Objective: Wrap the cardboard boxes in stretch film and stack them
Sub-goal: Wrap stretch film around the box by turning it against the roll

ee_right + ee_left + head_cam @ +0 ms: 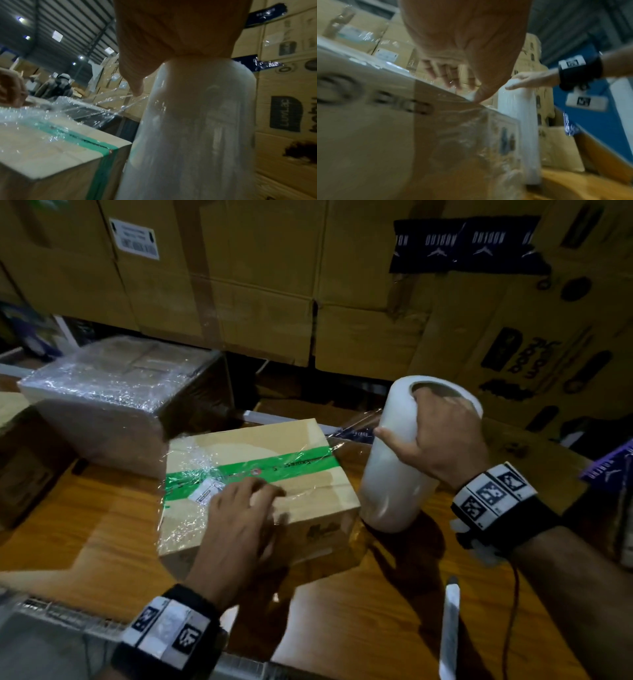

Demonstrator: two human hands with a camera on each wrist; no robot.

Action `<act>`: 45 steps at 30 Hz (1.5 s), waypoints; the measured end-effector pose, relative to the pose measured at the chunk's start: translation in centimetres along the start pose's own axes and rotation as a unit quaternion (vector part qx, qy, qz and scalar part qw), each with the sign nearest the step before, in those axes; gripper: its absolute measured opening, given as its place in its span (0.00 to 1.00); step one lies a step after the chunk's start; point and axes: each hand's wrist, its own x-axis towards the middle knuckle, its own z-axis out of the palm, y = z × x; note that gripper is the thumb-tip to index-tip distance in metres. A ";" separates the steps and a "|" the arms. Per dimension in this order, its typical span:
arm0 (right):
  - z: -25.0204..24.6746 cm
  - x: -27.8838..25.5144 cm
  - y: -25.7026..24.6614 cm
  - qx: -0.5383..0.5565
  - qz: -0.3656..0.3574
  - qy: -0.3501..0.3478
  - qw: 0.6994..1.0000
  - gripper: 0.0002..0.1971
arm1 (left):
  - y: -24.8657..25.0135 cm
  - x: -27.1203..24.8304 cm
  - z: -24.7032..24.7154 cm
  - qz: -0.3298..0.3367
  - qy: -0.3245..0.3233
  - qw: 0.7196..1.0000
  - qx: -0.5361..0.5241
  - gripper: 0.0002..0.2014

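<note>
A small cardboard box (301,440) with a green tape stripe sits on the wooden table (102,539), partly covered in clear film. My left hand (239,518) lies on its top near the front edge, fingers loosely bent, pressing the film down. My right hand (442,433) grips the top of a white stretch film roll (394,484), fingers hooked into its core, thumb on its side. The roll stands upright just right of the box (42,151). A thin sheet of film (356,422) runs from the roll (197,128) to the box's far right corner.
A box fully wrapped in film (113,392) stands at the back left. Big stacked cartons (274,278) wall off the far side and the right. A white cutter-like tool (450,625) lies on the table near the front right. Another brown box (20,474) sits at the left edge.
</note>
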 end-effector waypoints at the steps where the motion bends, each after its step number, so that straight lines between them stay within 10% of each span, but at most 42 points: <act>1: 0.0 0.0 0.0 0.004 -0.003 -0.002 1.000 0.48 | 0.9 0.3 0.4 0.015 -0.026 0.999 -0.022 0.27; 12: -0.8 0.2 4.4 0.050 -0.120 -0.068 0.989 0.39 | 8.3 6.9 4.3 -0.135 -0.146 0.954 0.224 0.58; 19: 0.7 -1.2 5.1 0.126 -0.110 0.007 0.986 0.33 | 10.9 10.0 5.8 -0.178 -0.203 0.915 0.299 0.55; 45: 0.8 -0.3 5.1 0.066 -0.125 -0.004 0.990 0.57 | 2.9 -1.8 1.6 0.047 -0.160 0.982 0.087 0.45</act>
